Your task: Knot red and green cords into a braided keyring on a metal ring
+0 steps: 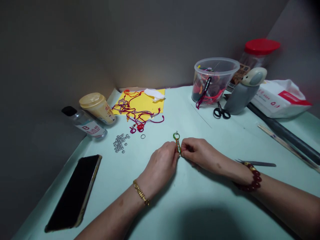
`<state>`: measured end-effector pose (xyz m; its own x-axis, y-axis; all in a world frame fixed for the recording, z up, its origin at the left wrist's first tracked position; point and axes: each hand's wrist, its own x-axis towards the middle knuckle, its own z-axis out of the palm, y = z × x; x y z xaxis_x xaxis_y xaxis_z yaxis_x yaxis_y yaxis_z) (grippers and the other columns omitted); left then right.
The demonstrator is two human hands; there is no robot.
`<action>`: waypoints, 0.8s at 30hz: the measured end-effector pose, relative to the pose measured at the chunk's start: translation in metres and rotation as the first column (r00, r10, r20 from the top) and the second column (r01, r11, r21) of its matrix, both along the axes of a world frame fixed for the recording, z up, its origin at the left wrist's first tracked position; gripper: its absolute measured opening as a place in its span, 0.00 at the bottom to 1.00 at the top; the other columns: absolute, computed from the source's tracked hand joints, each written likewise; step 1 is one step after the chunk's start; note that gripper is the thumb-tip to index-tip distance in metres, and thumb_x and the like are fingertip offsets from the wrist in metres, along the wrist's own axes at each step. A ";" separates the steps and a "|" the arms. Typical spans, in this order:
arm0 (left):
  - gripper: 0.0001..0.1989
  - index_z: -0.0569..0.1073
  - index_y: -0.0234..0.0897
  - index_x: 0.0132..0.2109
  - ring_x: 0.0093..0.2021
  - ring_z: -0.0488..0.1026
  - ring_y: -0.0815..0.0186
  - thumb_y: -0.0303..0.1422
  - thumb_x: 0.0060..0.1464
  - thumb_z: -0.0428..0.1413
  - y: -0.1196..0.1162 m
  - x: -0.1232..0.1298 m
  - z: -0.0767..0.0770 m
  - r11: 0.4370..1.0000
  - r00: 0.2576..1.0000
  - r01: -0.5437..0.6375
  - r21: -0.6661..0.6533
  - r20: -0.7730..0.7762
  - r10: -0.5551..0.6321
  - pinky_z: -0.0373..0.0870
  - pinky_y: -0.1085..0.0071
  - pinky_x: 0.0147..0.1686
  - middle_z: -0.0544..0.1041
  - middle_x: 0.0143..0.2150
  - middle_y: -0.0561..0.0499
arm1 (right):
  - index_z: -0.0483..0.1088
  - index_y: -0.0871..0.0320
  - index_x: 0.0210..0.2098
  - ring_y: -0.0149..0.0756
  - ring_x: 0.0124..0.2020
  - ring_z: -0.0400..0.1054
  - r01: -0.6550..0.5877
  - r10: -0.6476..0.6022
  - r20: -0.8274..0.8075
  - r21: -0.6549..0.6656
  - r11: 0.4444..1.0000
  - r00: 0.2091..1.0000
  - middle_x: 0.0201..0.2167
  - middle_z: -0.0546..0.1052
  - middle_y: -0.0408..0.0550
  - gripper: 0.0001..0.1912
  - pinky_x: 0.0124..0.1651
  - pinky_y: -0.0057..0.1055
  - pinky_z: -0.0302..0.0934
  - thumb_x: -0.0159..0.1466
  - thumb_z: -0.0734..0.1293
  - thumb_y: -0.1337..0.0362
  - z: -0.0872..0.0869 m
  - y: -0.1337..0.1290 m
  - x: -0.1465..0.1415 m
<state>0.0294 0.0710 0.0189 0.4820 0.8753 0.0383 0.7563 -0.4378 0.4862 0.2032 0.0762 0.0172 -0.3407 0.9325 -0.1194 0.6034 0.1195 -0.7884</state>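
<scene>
Possibly, with left hand (162, 160) and right hand (198, 150) pinching the near end of the braided cord (178, 145) mid-way across the surface (160, 216), uneven pulling could skew its knots, or a leftward swing scatter the silvery beads (120, 143).

- Centre of counter (175, 110): braided cord (178, 145) between the hands (162, 159).
- Left: smartphone (75, 191); behind it, bottle (91, 128), then lidded cup (98, 108).
- Right of bottle: beads (120, 142); behind these, cords (122, 106) partly on paper (160, 104).
- Right rear: scissors (226, 114) before tub (231, 78).
</scene>
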 end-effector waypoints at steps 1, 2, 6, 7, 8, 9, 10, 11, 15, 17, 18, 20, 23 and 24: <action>0.07 0.66 0.37 0.36 0.31 0.69 0.66 0.28 0.62 0.46 0.001 0.000 0.000 1.000 1.000 -0.012 -0.019 0.028 0.012 0.62 0.70 0.30 0.74 0.33 0.51 | 0.62 0.57 0.26 0.26 0.19 0.61 0.028 -0.033 -0.049 -0.091 0.995 0.998 0.18 0.67 0.38 0.06 0.21 0.23 0.52 0.59 0.60 0.69 0.002 0.000 -0.001; 0.07 0.66 0.38 0.36 0.29 0.69 0.67 0.29 0.63 0.46 0.001 -0.001 0.000 0.999 0.998 -0.021 -0.044 0.052 0.023 0.62 0.71 0.29 0.74 0.31 0.51 | 0.62 0.57 0.27 0.26 0.17 0.63 0.052 -0.069 -0.092 -0.173 0.984 0.993 0.18 0.67 0.38 0.04 0.19 0.22 0.53 0.59 0.60 0.69 0.003 -0.001 -0.001; 0.07 0.65 0.39 0.35 0.26 0.67 0.69 0.30 0.63 0.45 0.005 -0.003 0.000 0.989 0.993 -0.031 -0.142 0.111 0.047 0.59 0.73 0.26 0.73 0.29 0.53 | 0.61 0.56 0.30 0.29 0.19 0.67 0.074 -0.137 -0.188 -0.308 0.949 0.973 0.19 0.70 0.40 0.02 0.17 0.21 0.57 0.59 0.62 0.67 0.004 -0.001 -0.003; 0.06 0.65 0.39 0.36 0.27 0.68 0.69 0.29 0.62 0.46 0.005 -0.003 0.000 0.989 0.992 -0.029 -0.147 0.119 0.047 0.59 0.73 0.26 0.74 0.29 0.53 | 0.61 0.56 0.30 0.29 0.19 0.67 0.068 -0.133 -0.195 -0.309 0.949 0.972 0.19 0.69 0.39 0.03 0.17 0.21 0.58 0.59 0.61 0.66 0.004 -0.001 -0.003; 0.05 0.65 0.39 0.37 0.27 0.68 0.69 0.28 0.61 0.46 0.006 -0.003 0.000 0.989 0.991 -0.026 -0.143 0.127 0.045 0.59 0.73 0.27 0.74 0.30 0.54 | 0.61 0.56 0.29 0.28 0.18 0.66 0.061 -0.124 -0.197 -0.299 0.952 0.972 0.19 0.69 0.39 0.03 0.17 0.21 0.58 0.59 0.61 0.66 0.002 -0.001 -0.003; 0.03 0.65 0.39 0.37 0.28 0.68 0.68 0.28 0.60 0.47 0.005 -0.003 -0.001 0.990 0.990 -0.022 -0.137 0.133 0.040 0.59 0.73 0.27 0.73 0.30 0.54 | 0.60 0.55 0.29 0.28 0.17 0.65 0.053 -0.110 -0.193 -0.277 0.959 0.975 0.18 0.68 0.38 0.03 0.17 0.21 0.57 0.59 0.61 0.67 0.001 -0.002 -0.002; 0.03 0.65 0.40 0.38 0.28 0.68 0.68 0.27 0.58 0.48 0.005 -0.003 -0.002 0.991 0.990 -0.018 -0.130 0.138 0.036 0.59 0.73 0.28 0.73 0.31 0.54 | 0.60 0.55 0.29 0.27 0.16 0.63 0.046 -0.094 -0.185 -0.249 0.967 0.978 0.18 0.68 0.37 0.03 0.17 0.22 0.56 0.58 0.61 0.67 -0.001 -0.002 -0.002; 0.03 0.65 0.40 0.38 0.29 0.68 0.68 0.27 0.57 0.49 0.005 -0.003 -0.002 0.992 0.990 -0.018 -0.125 0.139 0.036 0.60 0.73 0.29 0.73 0.31 0.55 | 0.60 0.55 0.28 0.26 0.15 0.62 0.038 -0.077 -0.173 -0.217 0.975 0.982 0.18 0.67 0.37 0.03 0.17 0.22 0.55 0.58 0.61 0.68 -0.002 -0.001 -0.001; 0.06 0.64 0.40 0.40 0.29 0.69 0.68 0.25 0.55 0.49 0.003 -0.002 -0.004 0.994 0.991 -0.044 -0.102 0.120 0.056 0.60 0.73 0.29 0.73 0.31 0.54 | 0.62 0.56 0.28 0.26 0.18 0.59 0.025 -0.036 -0.109 -0.100 0.995 0.993 0.19 0.66 0.36 0.02 0.20 0.23 0.50 0.57 0.61 0.69 -0.005 0.000 0.001; 0.07 0.64 0.40 0.40 0.29 0.69 0.68 0.24 0.55 0.48 0.002 -0.002 -0.004 0.995 0.993 -0.050 -0.083 0.103 0.058 0.61 0.73 0.29 0.74 0.32 0.54 | 0.63 0.56 0.28 0.27 0.21 0.59 0.029 -0.034 -0.078 -0.056 0.998 0.996 0.20 0.66 0.36 0.03 0.23 0.23 0.50 0.55 0.63 0.68 -0.006 0.001 0.001; 0.07 0.64 0.39 0.39 0.29 0.69 0.68 0.23 0.55 0.48 0.001 -0.001 -0.004 0.996 0.994 -0.051 -0.069 0.093 0.057 0.61 0.72 0.30 0.74 0.32 0.54 | 0.63 0.56 0.28 0.27 0.21 0.58 0.033 -0.036 -0.070 -0.041 0.999 0.997 0.20 0.66 0.36 0.03 0.23 0.23 0.50 0.55 0.64 0.68 -0.006 0.001 0.001; 0.07 0.65 0.39 0.39 0.30 0.70 0.67 0.23 0.55 0.48 0.000 0.000 -0.005 0.999 0.996 -0.047 -0.027 0.072 0.048 0.62 0.71 0.31 0.74 0.33 0.53 | 0.63 0.56 0.28 0.27 0.22 0.57 0.036 -0.036 -0.058 -0.010 0.999 0.998 0.20 0.65 0.36 0.04 0.24 0.23 0.49 0.54 0.64 0.69 -0.007 0.001 0.000; 0.06 0.66 0.38 0.37 0.34 0.70 0.66 0.23 0.56 0.48 -0.001 0.001 -0.006 0.999 0.999 -0.021 0.043 0.048 0.019 0.63 0.70 0.33 0.74 0.35 0.52 | 0.63 0.56 0.27 0.27 0.22 0.55 0.029 -0.028 -0.037 0.045 0.999 0.999 0.20 0.64 0.36 0.04 0.26 0.24 0.49 0.55 0.61 0.71 -0.009 0.000 -0.001; 0.06 0.66 0.38 0.37 0.34 0.70 0.66 0.23 0.56 0.48 -0.001 0.001 -0.007 0.998 0.999 -0.015 0.058 0.039 0.012 0.63 0.70 0.34 0.74 0.35 0.51 | 0.62 0.56 0.26 0.27 0.22 0.55 0.028 -0.027 -0.027 0.064 0.998 0.999 0.19 0.64 0.36 0.05 0.26 0.24 0.49 0.56 0.61 0.72 -0.009 0.000 -0.001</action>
<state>0.0308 0.0702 0.0121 0.4675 0.8774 0.1078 0.7436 -0.4562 0.4887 0.2017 0.0758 0.0082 -0.3172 0.9470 -0.0505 0.5862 0.1540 -0.7954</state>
